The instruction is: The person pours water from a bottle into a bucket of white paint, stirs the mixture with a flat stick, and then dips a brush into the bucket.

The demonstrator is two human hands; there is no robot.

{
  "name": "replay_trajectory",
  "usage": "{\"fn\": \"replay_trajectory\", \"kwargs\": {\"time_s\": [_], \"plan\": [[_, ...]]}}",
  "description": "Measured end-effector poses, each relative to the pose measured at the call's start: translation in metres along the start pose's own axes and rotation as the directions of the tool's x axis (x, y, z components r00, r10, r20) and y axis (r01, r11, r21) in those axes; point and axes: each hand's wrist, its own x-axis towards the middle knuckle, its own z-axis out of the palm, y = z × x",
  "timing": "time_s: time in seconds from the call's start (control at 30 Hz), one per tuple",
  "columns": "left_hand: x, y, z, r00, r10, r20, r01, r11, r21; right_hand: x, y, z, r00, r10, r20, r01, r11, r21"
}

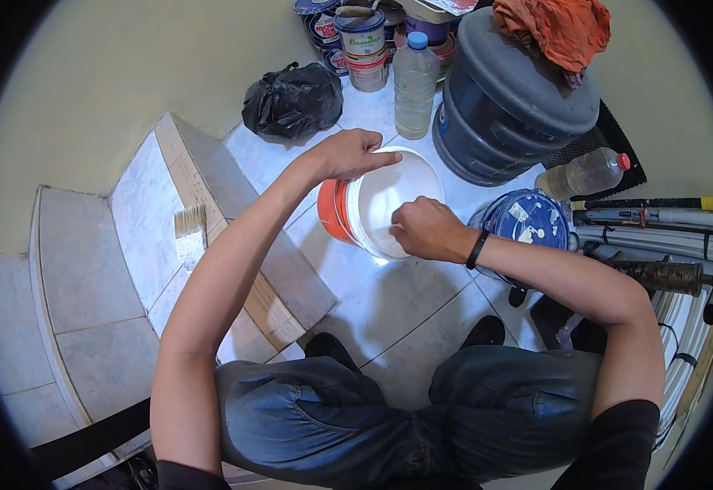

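While the left hand (352, 157) is gripping the likely light, stiff bucket (338, 212) sensibly by its rim, the right hand (428, 232) is hanging curled, grip unclear.

Makeshift indoor paint workspace: tiled steps (87, 282), stacked paint cans (362, 47), brush (190, 220), white pipes (655, 238).

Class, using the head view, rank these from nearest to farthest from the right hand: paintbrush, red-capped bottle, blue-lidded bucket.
From the right hand:
1. Blue-lidded bucket: just to its right.
2. Red-capped bottle: farther right, past that bucket.
3. Paintbrush: far left, on the step.
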Motion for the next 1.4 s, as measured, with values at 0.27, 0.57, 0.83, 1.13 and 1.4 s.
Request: {"fn": "replay_trajectory", "kwargs": {"time_s": [0.27, 0.57, 0.83, 1.13, 1.4], "plan": [[-0.003, 0.007, 0.001, 0.999, 0.048, -0.012, -0.047, 0.998, 0.044, 0.023, 0.04, -0.013, 0.976, -0.194, -0.101, 0.13, 0.885, -0.446], [-0.001, 0.011, 0.0, 0.999, 0.04, 0.0, -0.04, 0.998, 0.056, 0.015, 0.029, -0.009, 0.968, -0.233, -0.088, 0.17, 0.875, -0.453], [-0.002, -0.006, 0.0, 0.998, 0.067, -0.003, -0.067, 0.998, 0.002, 0.021, -0.005, -0.023, 0.992, 0.006, -0.128, 0.007, 0.995, 0.101], [-0.015, -0.022, -0.005, 1.0, 0.009, -0.015, -0.01, 0.995, -0.102, 0.013, -0.003, -0.054, 0.971, -0.214, -0.111, 0.177, 0.944, -0.277], [-0.016, -0.027, -0.004, 1.0, 0.01, -0.029, -0.012, 0.995, -0.095, 0.019, 0.007, -0.054, 0.953, -0.281, -0.112, 0.207, 0.876, -0.435]]}}
